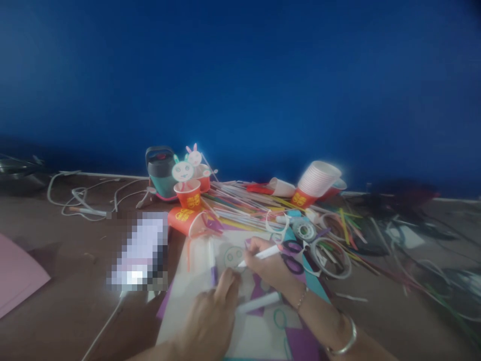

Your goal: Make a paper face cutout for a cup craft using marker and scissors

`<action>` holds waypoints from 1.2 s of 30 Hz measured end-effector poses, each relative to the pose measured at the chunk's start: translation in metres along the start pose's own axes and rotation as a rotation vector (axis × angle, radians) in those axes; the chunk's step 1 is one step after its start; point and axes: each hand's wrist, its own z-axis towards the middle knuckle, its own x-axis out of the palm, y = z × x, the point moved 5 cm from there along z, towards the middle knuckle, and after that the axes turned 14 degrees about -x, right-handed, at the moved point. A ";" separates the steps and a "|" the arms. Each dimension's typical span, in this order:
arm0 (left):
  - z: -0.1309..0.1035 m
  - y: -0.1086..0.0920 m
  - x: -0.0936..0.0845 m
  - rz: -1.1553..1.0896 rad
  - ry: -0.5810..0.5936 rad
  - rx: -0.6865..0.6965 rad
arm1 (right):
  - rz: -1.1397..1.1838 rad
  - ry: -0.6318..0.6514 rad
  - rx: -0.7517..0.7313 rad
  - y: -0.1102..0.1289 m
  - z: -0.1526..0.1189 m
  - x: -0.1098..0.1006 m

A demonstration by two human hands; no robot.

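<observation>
A white marker (266,252) with a pinkish end is pinched in my right hand (272,265), its tip near a round paper face (233,256) with green-drawn eyes. My left hand (214,313) is closed at the lower edge of that face, thumb and finger together; what they hold is too blurred to tell. White paper (180,306) lies under both hands, over purple and teal sheets. A purple-and-white marker (213,263) lies left of the face, and another white marker (259,303) lies between my wrists. Purple-handled scissors (293,258) are beside my right hand.
Behind the paper are a tipped orange cup (188,222), cups with rabbit faces (183,171), many thin sticks (236,203) and stacked cups (317,180). A tape roll (304,229) sits right. Left are a pixelated phone (141,250), a flask (162,173), cables and pink paper (18,276).
</observation>
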 end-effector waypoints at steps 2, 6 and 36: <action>0.000 0.000 0.001 -0.012 0.011 0.001 | 0.010 0.003 0.011 -0.001 0.000 0.000; 0.000 0.000 0.000 -0.014 -0.006 0.014 | -0.008 0.017 0.025 -0.001 0.000 0.001; 0.000 -0.001 0.002 0.027 -0.039 0.029 | -0.059 0.045 0.014 -0.002 0.000 0.002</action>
